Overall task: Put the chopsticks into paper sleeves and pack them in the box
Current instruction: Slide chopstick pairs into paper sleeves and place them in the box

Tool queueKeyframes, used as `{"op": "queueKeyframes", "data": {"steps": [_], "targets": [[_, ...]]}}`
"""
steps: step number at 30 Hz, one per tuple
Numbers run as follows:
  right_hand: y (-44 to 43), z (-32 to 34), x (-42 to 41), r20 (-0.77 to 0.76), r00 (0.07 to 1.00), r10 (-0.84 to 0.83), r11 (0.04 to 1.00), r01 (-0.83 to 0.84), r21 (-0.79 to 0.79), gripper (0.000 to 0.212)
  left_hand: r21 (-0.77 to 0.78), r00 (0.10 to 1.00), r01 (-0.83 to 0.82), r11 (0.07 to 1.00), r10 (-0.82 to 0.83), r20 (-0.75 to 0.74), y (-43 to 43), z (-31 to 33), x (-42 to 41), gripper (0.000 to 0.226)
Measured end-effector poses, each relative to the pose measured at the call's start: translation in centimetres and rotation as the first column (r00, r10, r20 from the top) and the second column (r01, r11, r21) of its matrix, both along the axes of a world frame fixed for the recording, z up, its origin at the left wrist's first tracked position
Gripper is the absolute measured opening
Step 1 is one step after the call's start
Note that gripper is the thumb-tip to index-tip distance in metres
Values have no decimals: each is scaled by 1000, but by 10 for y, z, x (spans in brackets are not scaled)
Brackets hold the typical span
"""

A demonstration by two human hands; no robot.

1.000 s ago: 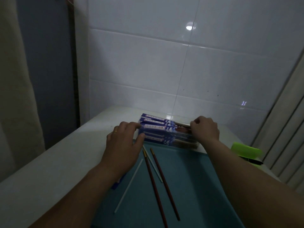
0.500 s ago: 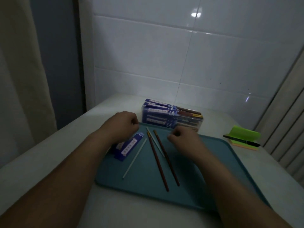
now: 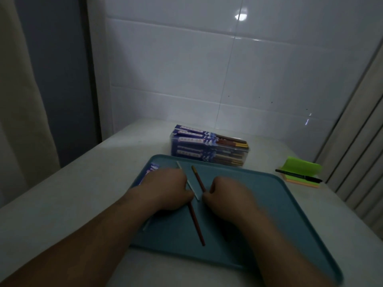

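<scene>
Chopsticks lie mid-tray between both curled hands, left hand and right hand; whether their fingers clamp anything, I cannot tell. Box touches the tray's far edge.

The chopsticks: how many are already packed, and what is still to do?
Done: several sleeved pairs lie stacked in the clear box behind the teal tray. In hand: the left hand and right hand close on two loose chopsticks. Left: sleeve this pair, probably with the blue sleeve, and box it.
</scene>
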State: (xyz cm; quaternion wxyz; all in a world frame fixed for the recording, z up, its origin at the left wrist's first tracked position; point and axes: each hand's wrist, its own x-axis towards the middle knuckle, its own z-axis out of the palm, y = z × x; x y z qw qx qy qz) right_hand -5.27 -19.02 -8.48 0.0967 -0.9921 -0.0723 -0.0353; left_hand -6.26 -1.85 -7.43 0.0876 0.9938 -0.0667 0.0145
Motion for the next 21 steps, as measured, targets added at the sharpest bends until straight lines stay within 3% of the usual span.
{"op": "queueKeyframes", "data": {"steps": [8,15,18,21], "targets": [[4,-2,1,24,999,23,1000,-23,7,37,-18,997,-68,998,69,27,-13,5,1,43],[3,-3,2,28,1000,-7,991,3,133,35,-42,997,-76,996,77,11,-11,5,2,35],[2,-3,2,3,1000,-3,986,3,167,33,-49,996,-91,995,91,9,-12,2,5,52],[0,-3,7,-39,999,-27,971,35,235,38,-59,995,-94,994,95,20,-14,6,4,40]]}}
